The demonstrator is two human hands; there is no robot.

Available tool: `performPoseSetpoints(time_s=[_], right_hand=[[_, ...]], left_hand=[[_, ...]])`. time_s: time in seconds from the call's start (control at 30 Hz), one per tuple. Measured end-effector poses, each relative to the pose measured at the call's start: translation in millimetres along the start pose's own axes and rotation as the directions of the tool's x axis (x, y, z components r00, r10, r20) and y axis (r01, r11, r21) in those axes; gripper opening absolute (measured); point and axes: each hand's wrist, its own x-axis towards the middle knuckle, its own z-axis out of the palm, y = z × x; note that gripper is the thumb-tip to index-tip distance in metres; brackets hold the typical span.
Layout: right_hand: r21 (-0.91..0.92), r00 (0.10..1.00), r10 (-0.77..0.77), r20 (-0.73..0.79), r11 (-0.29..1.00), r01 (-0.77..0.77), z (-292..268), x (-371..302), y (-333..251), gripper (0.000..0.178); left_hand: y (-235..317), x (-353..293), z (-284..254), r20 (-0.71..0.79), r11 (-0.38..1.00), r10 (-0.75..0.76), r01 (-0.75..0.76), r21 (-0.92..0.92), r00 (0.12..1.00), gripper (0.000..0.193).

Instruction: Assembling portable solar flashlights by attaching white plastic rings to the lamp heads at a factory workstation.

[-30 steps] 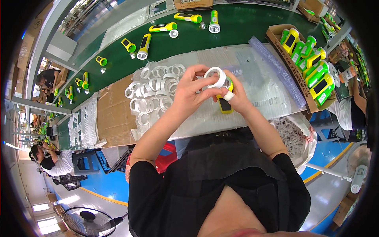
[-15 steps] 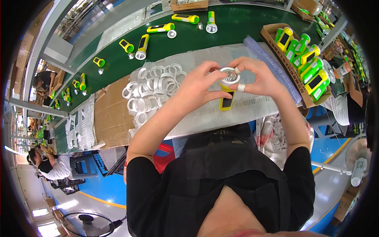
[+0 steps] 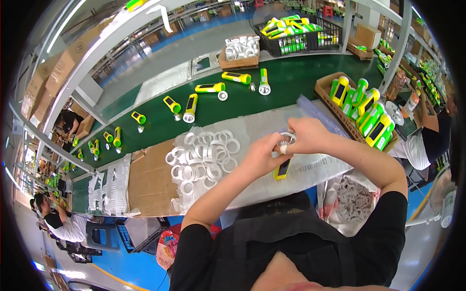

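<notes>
A yellow flashlight (image 3: 281, 172) stands in front of me on the work surface, its dark panel facing me. Both my hands are closed around its upper end, where a white ring (image 3: 290, 137) surrounds the shiny reflector. My left hand (image 3: 264, 155) grips the near left side of that rim. Fingers of my right hand (image 3: 311, 136) wrap the right side, with white tape on a finger. My fingers partly hide the ring and the flashlight's neck. Left of my left hand lies a pile of loose white rings (image 3: 206, 155).
A cardboard box of green and yellow flashlights (image 3: 335, 103) stands at the right, beside rolled bubble wrap (image 3: 320, 114). Several flashlights and reflectors lie along the green belt (image 3: 160, 127). Behind it are a black crate (image 3: 301, 46) and a box of white rings (image 3: 239, 61). Other people work at both sides.
The view has tilted up, showing more beyond the belt. My hands have closed more tightly around the flashlight's head, fingers now covering more of the ring.
</notes>
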Motion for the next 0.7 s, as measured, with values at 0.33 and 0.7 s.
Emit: performPoseSetpoints(time_s=[0.33, 0.7], right_hand=[[0.045, 0.998, 0.054, -0.011, 0.998, -0.054, -3, -1, -2, 0.066], [-0.104, 0.984, -0.038, -0.176, 0.994, 0.020, 13, -1, 15, 0.053]], left_hand=[[0, 3, 1, -0.062, 0.994, 0.067, -0.062, 0.087, 0.996, 0.040], [4, 6, 10, -0.099, 0.990, 0.099, -0.088, 0.108, 0.990, 0.038]])
